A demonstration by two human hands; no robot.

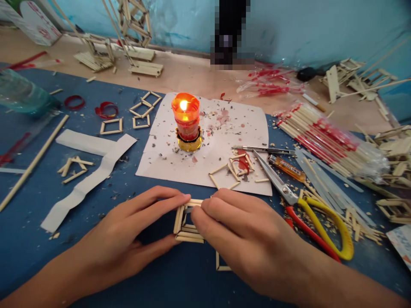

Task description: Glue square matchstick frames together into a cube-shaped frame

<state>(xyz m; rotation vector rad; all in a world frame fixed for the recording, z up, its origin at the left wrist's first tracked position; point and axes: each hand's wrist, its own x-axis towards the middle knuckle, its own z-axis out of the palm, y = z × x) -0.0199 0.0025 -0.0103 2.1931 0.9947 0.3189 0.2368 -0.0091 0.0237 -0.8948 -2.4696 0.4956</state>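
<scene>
A small square frame of short wooden sticks (189,237) is held low over the blue table surface, near the front. My left hand (141,226) grips its left side, fingers on the top edge and thumb at the lower corner. My right hand (237,222) is closed at the frame's right side, its fingertips hiding that part; whether it also pinches a small piece I cannot make out. Partly under my right hand lies another stick square (223,268). Beyond the hands, a lit candle in a red cup (186,122) stands on a white sheet (160,158).
Scissors with red and yellow handles (293,199), a cutter knife (263,149) and an orange lighter (287,168) lie at the right. Bagged sticks (327,139) lie beyond. Loose stick squares (111,126) and curled paper strips (93,179) are at the left.
</scene>
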